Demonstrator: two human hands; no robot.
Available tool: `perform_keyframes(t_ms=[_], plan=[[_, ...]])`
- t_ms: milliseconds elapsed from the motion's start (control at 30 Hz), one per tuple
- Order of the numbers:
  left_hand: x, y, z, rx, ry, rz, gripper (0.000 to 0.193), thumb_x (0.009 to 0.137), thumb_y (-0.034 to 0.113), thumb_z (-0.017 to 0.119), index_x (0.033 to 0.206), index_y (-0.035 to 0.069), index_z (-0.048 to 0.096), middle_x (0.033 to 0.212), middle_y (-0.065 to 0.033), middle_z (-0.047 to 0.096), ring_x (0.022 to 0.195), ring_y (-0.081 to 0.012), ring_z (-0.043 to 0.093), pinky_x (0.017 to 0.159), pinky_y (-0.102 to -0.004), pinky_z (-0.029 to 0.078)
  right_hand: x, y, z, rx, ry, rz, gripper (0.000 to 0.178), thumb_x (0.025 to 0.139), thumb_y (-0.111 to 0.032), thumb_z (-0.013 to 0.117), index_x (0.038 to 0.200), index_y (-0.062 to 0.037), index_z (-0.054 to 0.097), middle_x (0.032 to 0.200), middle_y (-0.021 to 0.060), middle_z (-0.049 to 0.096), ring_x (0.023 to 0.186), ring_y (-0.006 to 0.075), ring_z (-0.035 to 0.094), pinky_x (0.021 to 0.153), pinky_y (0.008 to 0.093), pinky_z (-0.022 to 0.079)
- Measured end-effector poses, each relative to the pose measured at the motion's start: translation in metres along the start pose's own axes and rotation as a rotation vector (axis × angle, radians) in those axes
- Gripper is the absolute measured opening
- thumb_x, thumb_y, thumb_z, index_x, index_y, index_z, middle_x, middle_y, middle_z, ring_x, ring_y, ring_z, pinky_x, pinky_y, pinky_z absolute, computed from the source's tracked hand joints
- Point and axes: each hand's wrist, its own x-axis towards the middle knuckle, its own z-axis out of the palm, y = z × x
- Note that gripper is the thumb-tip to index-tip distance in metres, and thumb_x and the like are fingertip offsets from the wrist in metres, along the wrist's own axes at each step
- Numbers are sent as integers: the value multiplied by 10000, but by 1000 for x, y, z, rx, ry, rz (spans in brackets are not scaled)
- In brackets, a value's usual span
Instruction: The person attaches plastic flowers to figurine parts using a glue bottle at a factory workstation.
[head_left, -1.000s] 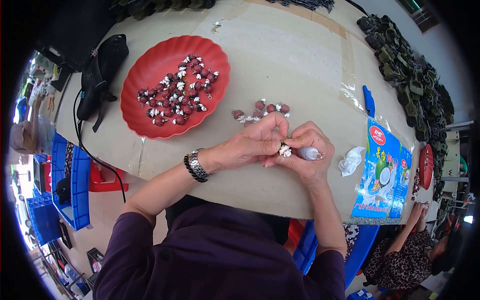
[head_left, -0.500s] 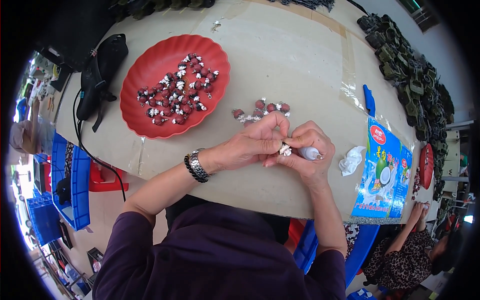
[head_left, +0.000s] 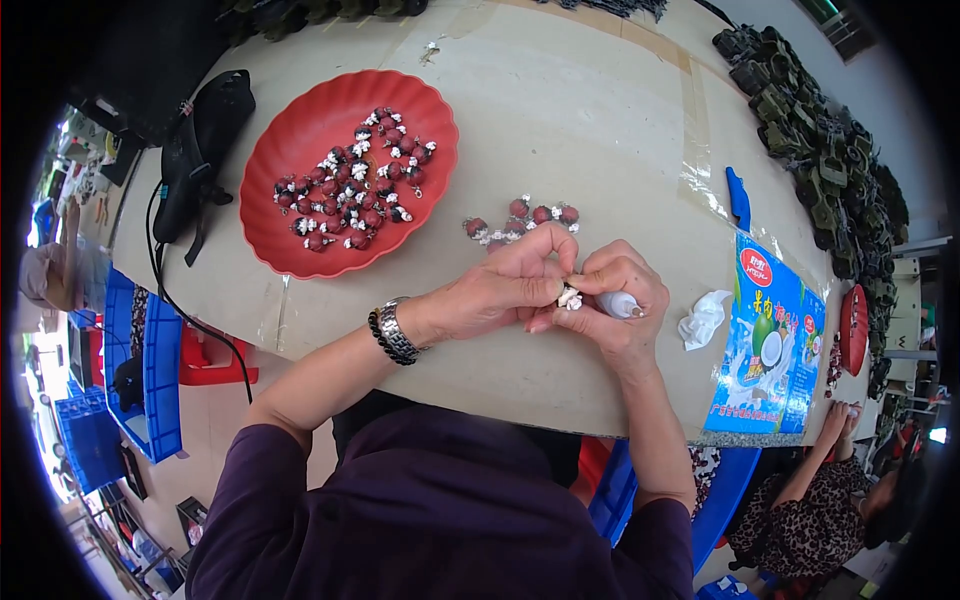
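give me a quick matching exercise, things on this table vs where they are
Things:
1. red scalloped plate
2. crumpled white tissue
3. small white tube
4. loose row of red beads

Places:
A. in the right hand
B. on the table just beyond both hands
C. far left of the table, holding many beads
D. beside the blue printed packet

Pairs: 1-C, 2-D, 3-A, 4-B

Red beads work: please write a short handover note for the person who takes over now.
Left hand pinches a small silver-and-red bead piece at the fingertips. Right hand holds a small white tube against it. Red plate holds many bead pieces. Small row of beads lies on the table, just beyond the hands. Crumpled white tissue at right. Which pile is finished: cannot tell.
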Motion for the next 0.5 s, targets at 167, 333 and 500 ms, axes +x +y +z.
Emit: perform_keyframes(t_ms=[167,333,500], plan=[[2,-1,0,-6,4,0,283,960,299,557,1076,117,373,799,-6,517,690,-85,498,603,-222,382,0,-2,-1,6,0,-2,250,583,13,828,758,-34,657,740,42,627,672,136,591,570,253,454],[0,-2,0,-3,4,11,278,961,295,555,1078,118,375,802,-7,517,694,-85,497,609,-222,382,2,-2,0,-9,-14,-37,246,595,7,828,763,-31,654,742,42,635,674,132,592,564,251,453],[0,-1,1,4,11,-1,274,963,290,551,1091,117,382,811,-10,518,697,-86,495,615,-223,380,1,-2,1,-8,-8,-33,245,595,3,830,759,-33,650,742,41,638,678,133,592,562,248,452]])
